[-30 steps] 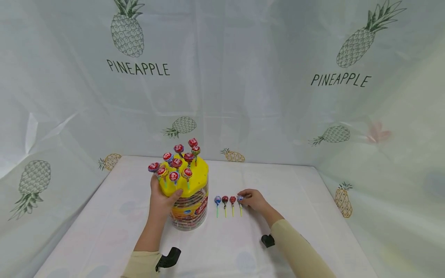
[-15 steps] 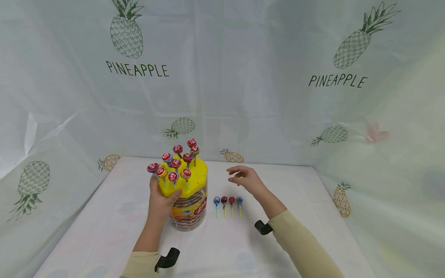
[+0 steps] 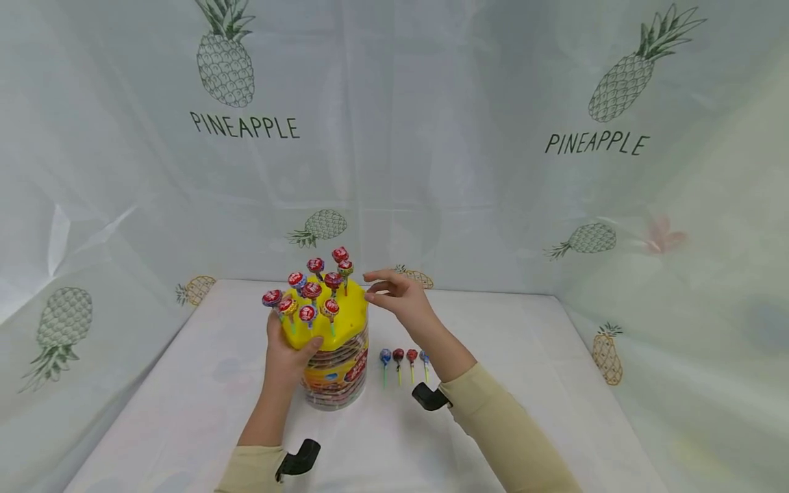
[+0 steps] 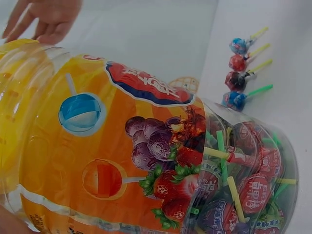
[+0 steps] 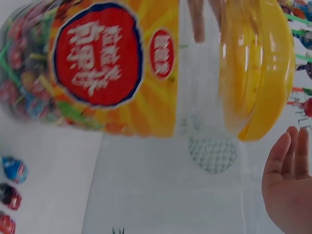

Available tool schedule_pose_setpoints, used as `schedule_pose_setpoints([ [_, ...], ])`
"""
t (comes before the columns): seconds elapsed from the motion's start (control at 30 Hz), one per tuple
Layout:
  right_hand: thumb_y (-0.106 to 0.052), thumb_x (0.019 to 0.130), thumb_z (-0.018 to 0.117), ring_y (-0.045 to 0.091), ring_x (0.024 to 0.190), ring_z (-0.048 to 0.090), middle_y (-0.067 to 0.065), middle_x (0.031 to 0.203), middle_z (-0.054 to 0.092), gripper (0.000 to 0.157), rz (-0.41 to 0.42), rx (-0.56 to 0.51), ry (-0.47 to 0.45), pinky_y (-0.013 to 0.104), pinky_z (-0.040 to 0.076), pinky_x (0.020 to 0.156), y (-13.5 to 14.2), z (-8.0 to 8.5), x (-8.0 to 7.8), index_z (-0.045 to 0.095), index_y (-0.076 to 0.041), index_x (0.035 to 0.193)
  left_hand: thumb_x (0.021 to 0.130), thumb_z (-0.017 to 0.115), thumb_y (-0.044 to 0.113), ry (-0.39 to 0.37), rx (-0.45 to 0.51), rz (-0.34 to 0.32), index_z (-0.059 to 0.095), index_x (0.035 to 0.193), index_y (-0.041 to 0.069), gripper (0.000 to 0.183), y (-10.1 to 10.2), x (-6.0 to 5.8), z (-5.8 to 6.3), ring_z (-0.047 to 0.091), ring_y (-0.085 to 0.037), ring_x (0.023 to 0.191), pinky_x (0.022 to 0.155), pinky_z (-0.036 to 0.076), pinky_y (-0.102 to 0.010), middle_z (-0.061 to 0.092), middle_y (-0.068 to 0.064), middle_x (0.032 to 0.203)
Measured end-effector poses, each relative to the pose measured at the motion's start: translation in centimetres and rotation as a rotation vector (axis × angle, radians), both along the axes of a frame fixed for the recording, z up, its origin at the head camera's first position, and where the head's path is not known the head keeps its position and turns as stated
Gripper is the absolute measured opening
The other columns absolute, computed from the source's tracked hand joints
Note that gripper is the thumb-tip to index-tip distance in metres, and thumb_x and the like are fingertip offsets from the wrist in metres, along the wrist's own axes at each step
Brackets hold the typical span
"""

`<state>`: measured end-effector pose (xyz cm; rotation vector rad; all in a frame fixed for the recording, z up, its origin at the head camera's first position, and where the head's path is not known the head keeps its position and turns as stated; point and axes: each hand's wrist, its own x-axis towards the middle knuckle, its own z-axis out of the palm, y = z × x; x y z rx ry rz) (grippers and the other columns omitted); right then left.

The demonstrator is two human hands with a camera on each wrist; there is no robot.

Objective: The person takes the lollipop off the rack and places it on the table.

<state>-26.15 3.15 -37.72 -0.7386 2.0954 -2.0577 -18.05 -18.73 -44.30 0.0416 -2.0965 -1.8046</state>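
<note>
A clear plastic jar (image 3: 335,373) of wrapped lollipops with an orange label stands upright on the table. Several red-wrapped lollipops (image 3: 311,290) stick up from its yellow lid (image 3: 353,308). My left hand (image 3: 286,352) grips the jar at the lid's left side, thumb at the front; some fingers are hidden behind. My right hand (image 3: 401,301) is raised at the lid's right edge, fingers loosely extended with nothing seen between them. In the right wrist view, the right hand (image 5: 290,185) shows beside the lid's yellow rim (image 5: 268,73); whether it touches the lid I cannot tell.
Right of the jar, several loose lollipops (image 3: 398,356) lie in a row, with the right forearm partly above them. White cloth covers the table (image 3: 530,383). A pineapple-printed sheet (image 3: 431,171) hangs behind and at both sides.
My right hand has left the rightmost lollipop in the row, risen, and moved left to the lid's edge. The left hand and jar have stayed in place.
</note>
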Motion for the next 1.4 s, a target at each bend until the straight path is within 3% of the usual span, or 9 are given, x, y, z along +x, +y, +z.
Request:
schedule_pose_setpoints([
  [0.23,-0.006,0.093,0.066,0.028,0.114,0.056,0.007,0.129,0.056,0.036,0.061,-0.154,0.033,0.037,0.049,0.098,-1.9,0.9,0.2,0.060,-0.004,0.128,0.089,0.073,0.030,0.002,-0.002,0.011,0.017,0.150,0.021,0.083,0.1,-0.2,-0.5,0.047,-0.017,0.117,0.091,0.042,-0.010,0.041,-0.004,0.138],
  [0.43,-0.001,0.092,0.065,0.026,0.111,0.059,0.009,0.123,0.060,0.033,0.068,-0.194,0.062,0.037,0.051,0.095,-3.0,1.6,0.5,0.063,-0.005,0.125,0.090,0.071,0.029,-0.012,0.005,0.000,0.014,0.151,0.021,0.084,0.2,-0.1,-0.1,0.046,-0.017,0.119,0.093,0.041,-0.010,0.041,-0.006,0.140],
  [0.8,-0.003,0.092,0.066,0.022,0.104,0.062,0.006,0.121,0.060,0.027,0.003,-0.199,0.059,0.035,0.050,0.096,-3.7,1.9,0.5,0.066,-0.005,0.119,0.090,0.071,0.024,0.012,0.006,0.001,0.015,0.151,0.021,0.083,0.3,-0.1,-0.1,0.046,-0.014,0.116,0.093,0.041,-0.010,0.041,-0.005,0.138],
  [1.1,0.001,0.091,0.065,0.020,0.094,0.062,0.006,0.113,0.061,0.023,-0.037,-0.274,0.174,0.037,0.054,0.090,-4.0,1.2,0.6,0.066,0.003,0.114,0.091,0.071,0.023,0.002,0.014,0.003,0.016,0.150,0.020,0.081,0.2,0.0,-0.2,0.046,-0.014,0.116,0.093,0.042,-0.010,0.042,-0.005,0.137],
  [1.4,0.001,0.090,0.066,0.021,0.094,0.062,0.005,0.113,0.061,0.023,-0.088,-0.284,0.206,0.036,0.055,0.087,-4.2,1.5,0.7,0.066,0.004,0.114,0.090,0.071,0.024,0.009,-0.008,0.006,0.015,0.151,0.020,0.083,-0.1,0.1,-0.1,0.047,-0.016,0.117,0.093,0.041,-0.010,0.042,-0.006,0.138],
])
